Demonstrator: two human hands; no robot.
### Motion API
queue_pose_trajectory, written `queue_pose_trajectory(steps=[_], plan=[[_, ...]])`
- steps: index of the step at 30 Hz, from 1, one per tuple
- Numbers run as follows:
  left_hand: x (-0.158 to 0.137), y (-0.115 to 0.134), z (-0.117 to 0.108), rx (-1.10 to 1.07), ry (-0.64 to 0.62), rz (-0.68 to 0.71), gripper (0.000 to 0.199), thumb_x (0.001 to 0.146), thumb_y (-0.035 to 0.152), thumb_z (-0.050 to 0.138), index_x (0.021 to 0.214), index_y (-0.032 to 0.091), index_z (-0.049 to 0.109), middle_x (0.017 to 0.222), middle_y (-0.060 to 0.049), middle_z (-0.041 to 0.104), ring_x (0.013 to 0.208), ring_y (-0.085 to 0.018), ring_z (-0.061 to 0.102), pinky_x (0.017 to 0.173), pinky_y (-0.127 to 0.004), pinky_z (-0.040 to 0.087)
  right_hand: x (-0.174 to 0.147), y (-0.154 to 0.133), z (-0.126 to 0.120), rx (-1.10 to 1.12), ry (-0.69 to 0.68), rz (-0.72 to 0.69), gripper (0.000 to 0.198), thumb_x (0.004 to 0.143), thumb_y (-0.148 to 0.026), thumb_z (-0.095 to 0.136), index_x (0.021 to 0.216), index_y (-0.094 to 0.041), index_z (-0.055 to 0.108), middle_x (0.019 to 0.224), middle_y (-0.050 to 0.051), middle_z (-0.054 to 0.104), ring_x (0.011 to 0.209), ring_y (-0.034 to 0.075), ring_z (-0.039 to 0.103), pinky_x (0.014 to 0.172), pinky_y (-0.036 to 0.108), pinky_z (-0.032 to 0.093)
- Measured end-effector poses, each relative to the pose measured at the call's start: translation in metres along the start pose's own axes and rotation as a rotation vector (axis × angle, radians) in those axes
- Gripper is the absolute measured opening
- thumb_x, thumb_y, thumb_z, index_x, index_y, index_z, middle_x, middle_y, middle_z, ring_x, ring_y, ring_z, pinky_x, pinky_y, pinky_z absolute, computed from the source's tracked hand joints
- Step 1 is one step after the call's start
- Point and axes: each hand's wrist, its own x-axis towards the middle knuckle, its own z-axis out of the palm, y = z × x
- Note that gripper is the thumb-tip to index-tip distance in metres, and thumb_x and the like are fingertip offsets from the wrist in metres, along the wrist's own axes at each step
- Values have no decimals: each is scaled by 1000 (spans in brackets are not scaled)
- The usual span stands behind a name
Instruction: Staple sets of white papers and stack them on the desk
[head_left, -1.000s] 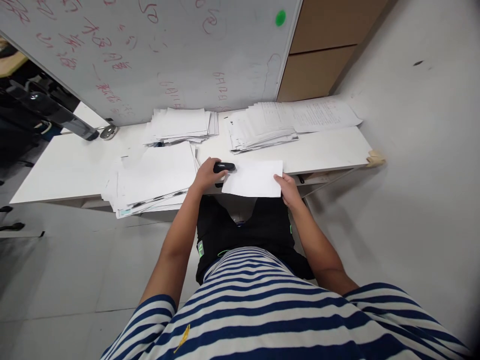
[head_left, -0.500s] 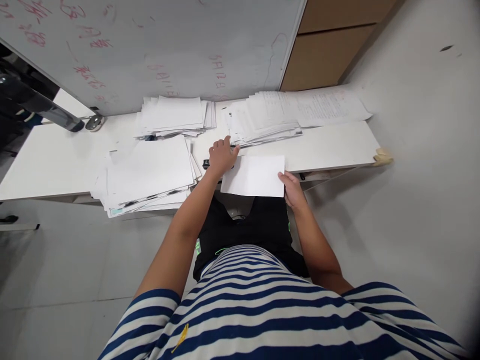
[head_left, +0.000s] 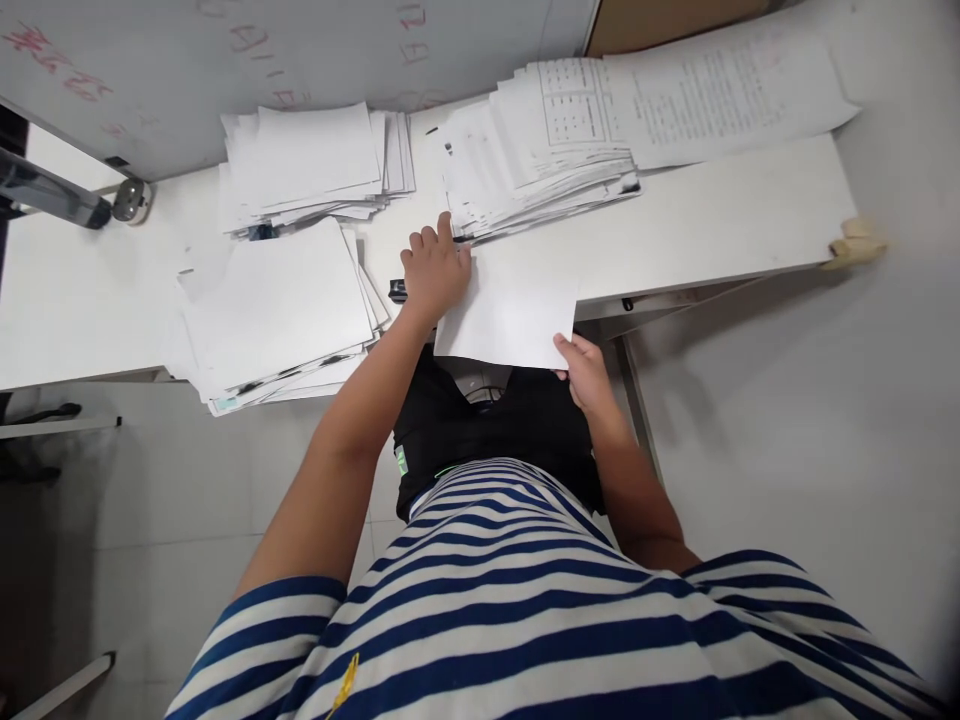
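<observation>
My right hand (head_left: 586, 375) pinches the near right corner of white paper (head_left: 517, 305), thumb on top and fingers underneath. The paper lies partly on the desk and juts over its front edge; whether it is one sheet or several I cannot tell. At its far left corner, my left hand (head_left: 437, 268) lies palm down with fingers apart. Beside that wrist a small black object (head_left: 397, 291) shows, partly hidden by the hand; its kind is unclear. Just beyond my left fingers is a fanned stack of printed papers (head_left: 540, 165).
Two more paper piles lie on the left, a rear one (head_left: 315, 155) and a near one (head_left: 281, 305) overhanging the front edge. A whiteboard (head_left: 315, 50) stands behind the white desk (head_left: 720, 220). Yellowish padding (head_left: 855, 245) covers the desk's right corner.
The camera view has shifted, so the desk appears closer and higher. Both hands keep nearly the same places on the paper; the right hand still grips its corner.
</observation>
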Motion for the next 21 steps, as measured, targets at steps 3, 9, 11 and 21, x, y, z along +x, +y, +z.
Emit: queue_pose_trajectory(steps=[3, 9, 11, 21], plan=[[2, -5, 1, -64, 41, 22, 60, 91, 51, 53, 144, 26, 42, 129, -17, 55, 132, -40, 36, 107, -56, 32, -2, 1, 2, -41, 6, -7, 44, 75, -62, 71, 76, -19, 63, 57, -4, 47, 49, 9, 38, 42, 23, 26], [7, -10, -17, -256, 38, 19, 63, 88, 56, 59, 140, 23, 46, 113, -15, 62, 117, -34, 53, 96, -45, 43, -3, -3, 5, -202, 48, -104, 46, 80, -66, 60, 74, -20, 58, 57, -4, 49, 51, 11, 42, 46, 24, 32], [6, -13, -29, -393, 83, 22, 55, 93, 57, 52, 136, 23, 47, 103, -11, 63, 106, -26, 58, 91, -38, 46, -3, -4, 5, -266, 58, -149, 46, 83, -65, 56, 74, -21, 58, 58, -3, 51, 54, 13, 45, 50, 25, 35], [-30, -64, -31, -212, 216, 60, 38, 102, 45, 33, 90, 24, 61, 91, -9, 67, 94, -26, 62, 83, -39, 43, -13, -18, 3, -432, 60, -262, 47, 90, -64, 48, 71, -21, 54, 59, -2, 54, 58, 14, 49, 56, 27, 36]])
